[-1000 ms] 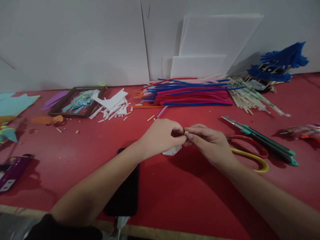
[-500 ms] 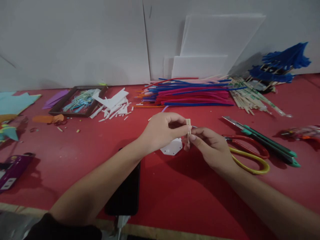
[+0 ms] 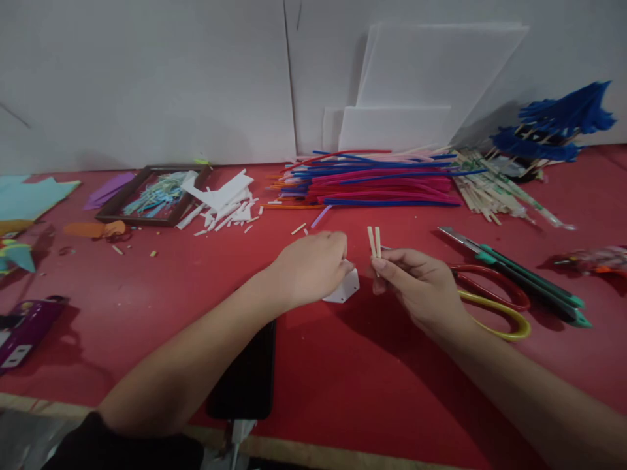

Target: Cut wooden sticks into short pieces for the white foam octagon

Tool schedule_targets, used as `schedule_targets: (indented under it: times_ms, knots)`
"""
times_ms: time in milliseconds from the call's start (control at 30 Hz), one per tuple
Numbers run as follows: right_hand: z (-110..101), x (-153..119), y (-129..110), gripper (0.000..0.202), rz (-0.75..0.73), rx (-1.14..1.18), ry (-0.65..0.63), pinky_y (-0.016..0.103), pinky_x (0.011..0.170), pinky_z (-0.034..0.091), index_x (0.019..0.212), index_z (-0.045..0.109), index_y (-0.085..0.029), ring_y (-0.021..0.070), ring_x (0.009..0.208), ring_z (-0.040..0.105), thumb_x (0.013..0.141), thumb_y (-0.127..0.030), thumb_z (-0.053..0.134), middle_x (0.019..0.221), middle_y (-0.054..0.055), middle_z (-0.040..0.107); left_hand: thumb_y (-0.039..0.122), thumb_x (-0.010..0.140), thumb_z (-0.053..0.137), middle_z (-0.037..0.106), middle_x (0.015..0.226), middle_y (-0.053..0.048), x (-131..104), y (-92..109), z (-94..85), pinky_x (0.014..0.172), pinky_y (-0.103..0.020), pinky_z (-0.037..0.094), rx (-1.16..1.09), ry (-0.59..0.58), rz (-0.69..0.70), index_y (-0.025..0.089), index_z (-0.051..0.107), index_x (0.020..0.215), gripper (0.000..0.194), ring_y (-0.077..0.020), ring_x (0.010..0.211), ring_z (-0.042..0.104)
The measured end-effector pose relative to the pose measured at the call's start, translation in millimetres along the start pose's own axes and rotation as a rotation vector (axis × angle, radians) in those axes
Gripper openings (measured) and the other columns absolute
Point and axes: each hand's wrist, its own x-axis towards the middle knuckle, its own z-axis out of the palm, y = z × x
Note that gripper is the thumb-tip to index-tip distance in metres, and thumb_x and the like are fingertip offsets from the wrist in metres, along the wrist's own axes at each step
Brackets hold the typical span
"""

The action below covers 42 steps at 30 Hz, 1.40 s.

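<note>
Two short pale wooden sticks (image 3: 374, 241) stand upright, pinched between the thumb and fingers of my right hand (image 3: 424, 284); their tops spread slightly apart. My left hand (image 3: 311, 269) is to the left of them, back up, with its fingers curled down beside a white many-sided piece with small dark holes (image 3: 345, 287). The left fingertips are mostly hidden, so what they grip, if anything, does not show. Part of the white piece is behind that hand.
Scissors (image 3: 494, 316) and a green-black utility knife (image 3: 531, 277) lie right of my right hand. A black phone (image 3: 245, 385) is under my left forearm. Behind are pipe cleaners (image 3: 386, 186), white scraps (image 3: 228, 202), wooden sticks (image 3: 482, 192) and a brown frame (image 3: 147, 220).
My left hand has let go of the wooden sticks and moved left and down to the white piece. My right hand still holds the sticks, whose tops now spread apart.
</note>
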Motion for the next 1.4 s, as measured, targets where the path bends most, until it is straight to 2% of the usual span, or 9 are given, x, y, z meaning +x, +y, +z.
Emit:
schedule_targets:
  times_ms: [100, 167, 500, 667, 733, 900, 1000, 1200, 1400]
  knots:
    - [1.4, -0.3, 0.7, 0.030, 0.052, 0.073, -0.012, 0.026, 0.050, 0.048, 0.071, 0.069, -0.021, 0.0088, 0.046, 0.054, 0.068, -0.049, 0.079, 0.061, -0.001, 0.066, 0.034, 0.081, 0.065, 0.068, 0.080, -0.009, -6.9, -2.2, -1.0, 0.062, -0.031, 0.044, 0.136, -0.303, 0.029, 0.017, 0.066, 0.084, 0.018, -0.0270, 0.076, 0.066]
    - [2.1, -0.4, 0.4, 0.031, 0.064, 0.088, -0.018, 0.026, 0.049, 0.049, 0.071, 0.068, -0.021, 0.0085, 0.046, 0.054, 0.068, -0.050, 0.079, 0.065, 0.000, 0.068, 0.033, 0.077, 0.070, 0.068, 0.077, -0.009, -8.4, -3.5, 0.3, 0.059, -0.030, 0.043, 0.166, -0.364, 0.015, 0.017, 0.067, 0.081, 0.017, -0.0277, 0.075, 0.067]
    - [2.3, 1.9, 1.8, 0.035, 0.030, 0.044, -0.045, 0.027, 0.045, 0.048, 0.071, 0.066, -0.021, 0.0098, 0.044, 0.054, 0.069, -0.055, 0.075, 0.063, 0.000, 0.068, 0.013, 0.091, 0.043, 0.066, 0.109, -0.018, 4.7, -14.4, 5.3, 0.073, -0.034, 0.049, 0.297, -0.015, -0.022, 0.011, 0.063, 0.108, 0.026, -0.0310, 0.101, 0.065]
    - [-4.1, -0.8, -4.0, 0.015, -0.113, -0.197, -0.081, 0.030, 0.056, 0.051, 0.074, 0.071, -0.024, 0.0142, 0.054, 0.061, 0.074, -0.039, 0.075, 0.062, 0.001, 0.068, 0.031, 0.096, 0.044, 0.070, 0.091, -0.009, 10.2, -12.4, -3.2, 0.074, -0.031, 0.050, -0.254, 0.069, -0.053, 0.015, 0.065, 0.092, 0.027, -0.0216, 0.082, 0.067]
    - [-9.7, -0.5, -6.0, 0.004, -0.319, -0.419, -0.130, 0.033, 0.067, 0.054, 0.078, 0.073, -0.027, 0.0171, 0.067, 0.067, 0.078, -0.031, 0.071, 0.072, 0.002, 0.073, 0.036, 0.098, 0.040, 0.070, 0.085, -0.006, 9.9, -9.5, -5.0, 0.067, -0.027, 0.052, -0.614, -0.035, -0.151, 0.015, 0.063, 0.093, 0.031, -0.0164, 0.071, 0.067]
    - [-21.8, 2.7, -3.1, 0.018, -0.713, -0.717, -0.254, 0.035, 0.085, 0.057, 0.092, 0.074, -0.031, 0.0191, 0.091, 0.071, 0.088, -0.020, 0.059, 0.097, 0.003, 0.077, 0.027, 0.099, 0.045, 0.068, 0.074, -0.003, -2.9, -9.2, 1.7, 0.067, -0.026, 0.053, -1.133, -0.378, -0.341, 0.015, 0.058, 0.093, 0.019, -0.0112, 0.059, 0.067]
    - [-22.4, 1.8, -2.7, 0.027, -0.900, -0.804, -0.329, 0.030, 0.082, 0.059, 0.100, 0.072, -0.029, 0.0156, 0.092, 0.071, 0.093, -0.016, 0.050, 0.099, 0.003, 0.076, 0.031, 0.089, 0.064, 0.066, 0.070, 0.000, -12.3, -15.4, 13.7, 0.070, -0.027, 0.053, -1.278, -0.511, -0.289, 0.014, 0.060, 0.083, 0.019, -0.0125, 0.063, 0.070]
    - [-20.5, -2.0, -9.2, 0.024, -1.122, -0.862, -0.368, 0.029, 0.079, 0.059, 0.103, 0.067, -0.018, 0.0150, 0.091, 0.069, 0.094, -0.010, 0.046, 0.098, 0.007, 0.075, 0.058, 0.058, 0.084, 0.075, 0.087, -0.008, -16.6, -24.2, 33.0, 0.071, -0.029, 0.053, -1.360, -0.701, -0.218, 0.014, 0.066, 0.083, 0.054, -0.0182, 0.079, 0.072]
    - [-20.5, -8.3, -14.3, 0.036, -1.117, -0.939, -0.247, 0.036, 0.090, 0.057, 0.121, 0.060, -0.023, 0.0198, 0.101, 0.068, 0.089, -0.008, 0.055, 0.106, 0.007, 0.073, 0.057, 0.056, 0.086, 0.076, 0.084, -0.006, -15.0, -17.2, 32.0, 0.071, -0.030, 0.054, -1.424, -0.675, -0.191, 0.016, 0.066, 0.084, 0.053, -0.0184, 0.079, 0.072]
